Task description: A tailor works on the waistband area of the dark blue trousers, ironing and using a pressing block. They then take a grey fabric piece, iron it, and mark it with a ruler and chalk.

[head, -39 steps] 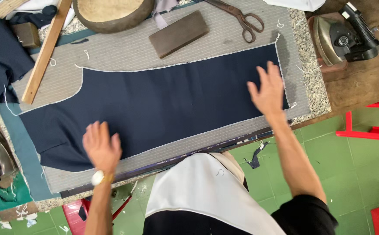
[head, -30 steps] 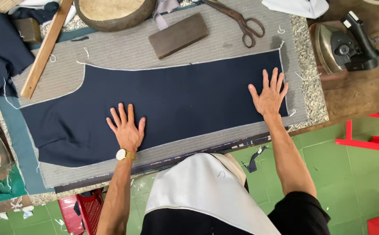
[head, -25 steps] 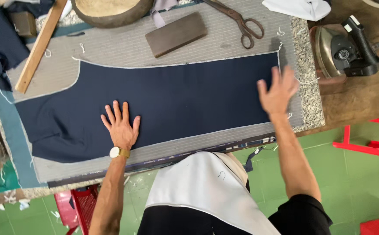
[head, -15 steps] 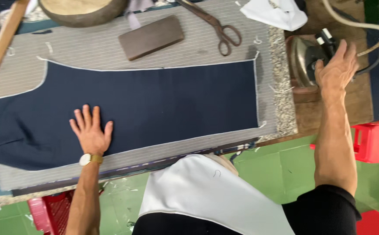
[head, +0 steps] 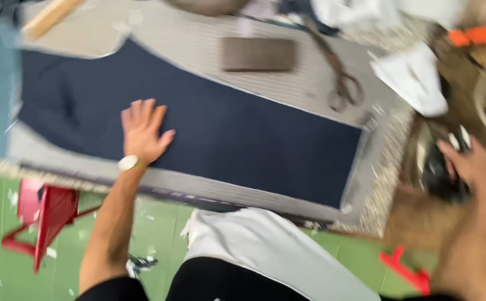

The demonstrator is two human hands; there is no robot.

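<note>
A dark navy cut piece of cloth (head: pixel 243 134) lies flat on a grey striped cloth (head: pixel 198 44) spread over the table. My left hand (head: pixel 141 129), with a wristwatch, presses flat on the navy cloth, fingers apart. My right hand (head: pixel 470 167) is far right, wrapped around the black handle of a clothes iron (head: pixel 441 167) that rests on a brown pad. The view is blurred by motion.
A dark rectangular block (head: pixel 258 54) and large scissors (head: pixel 340 78) lie on the grey cloth behind the navy piece. White paper (head: pixel 413 78) sits at the back right, a wooden ruler (head: pixel 50 17) at the back left. Red stools (head: pixel 45 214) stand on the green floor.
My right hand left the navy cloth, swung right and closed on the iron's handle. My left hand stayed pressed on the cloth. The head camera turned right and tilted.
</note>
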